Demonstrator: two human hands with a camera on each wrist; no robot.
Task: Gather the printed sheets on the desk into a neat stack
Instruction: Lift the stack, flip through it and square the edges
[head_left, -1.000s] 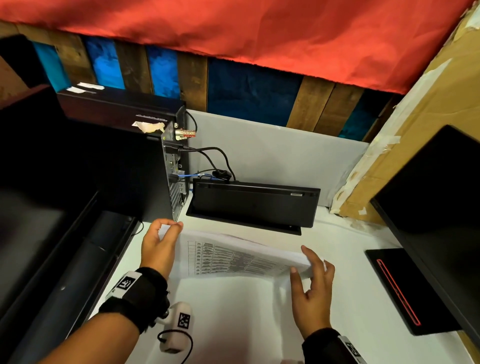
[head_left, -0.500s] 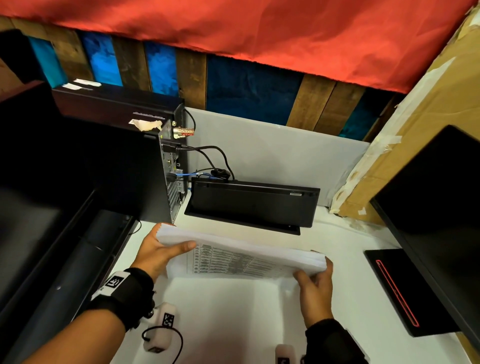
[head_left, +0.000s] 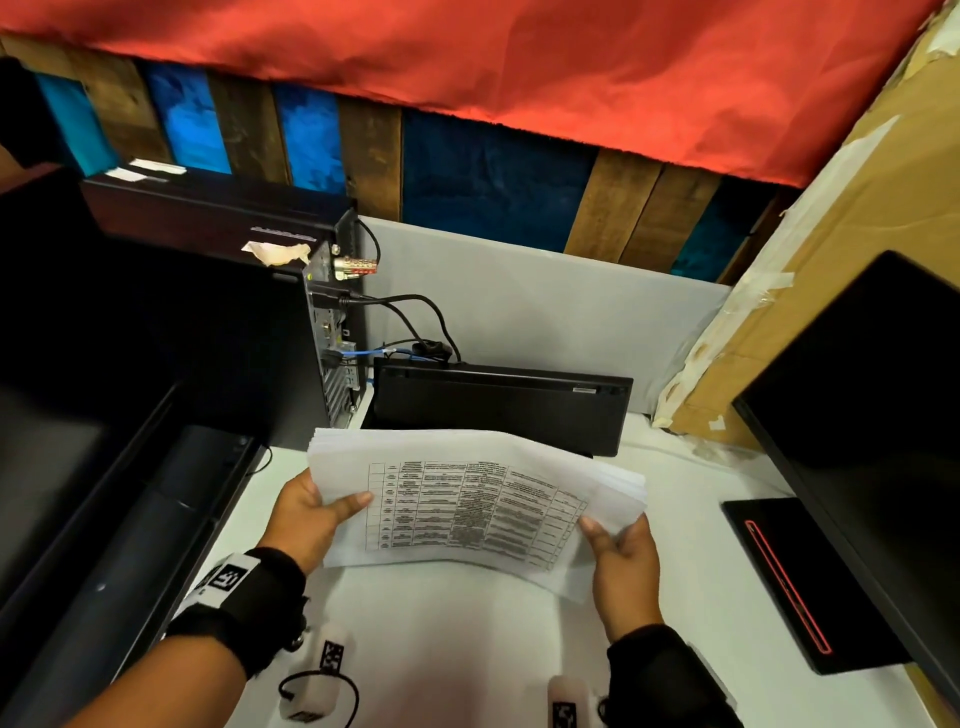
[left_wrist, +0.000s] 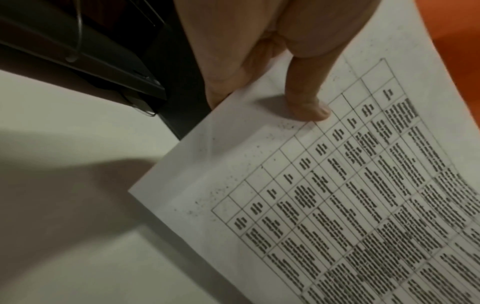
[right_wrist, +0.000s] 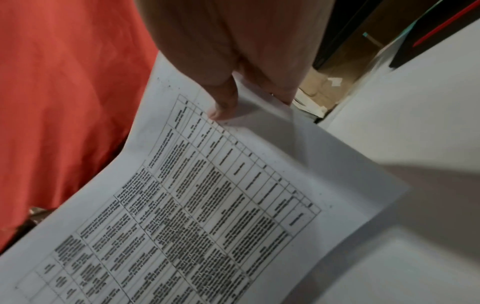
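Note:
A stack of printed sheets (head_left: 467, 499) with a table of text on top is held up off the white desk (head_left: 467, 649), tilted toward me. My left hand (head_left: 317, 512) grips its left edge, thumb on the printed face and fingers behind. My right hand (head_left: 618, 545) pinches its right edge the same way. In the left wrist view the thumb lies on the sheets (left_wrist: 337, 195) beside the table's corner. In the right wrist view the thumb presses the sheets (right_wrist: 207, 205), and their right edges fan apart a little.
A black computer tower (head_left: 218, 322) with cables stands at the left. A black keyboard (head_left: 498, 405) leans against the grey partition behind the sheets. A dark monitor (head_left: 872, 415) and its red-striped base (head_left: 795, 582) sit at the right, under a cardboard box (head_left: 831, 260).
Both hands closed on the ends of the stack and lifted it off the desk. It rose and tipped toward me, so the printed face now shows fully.

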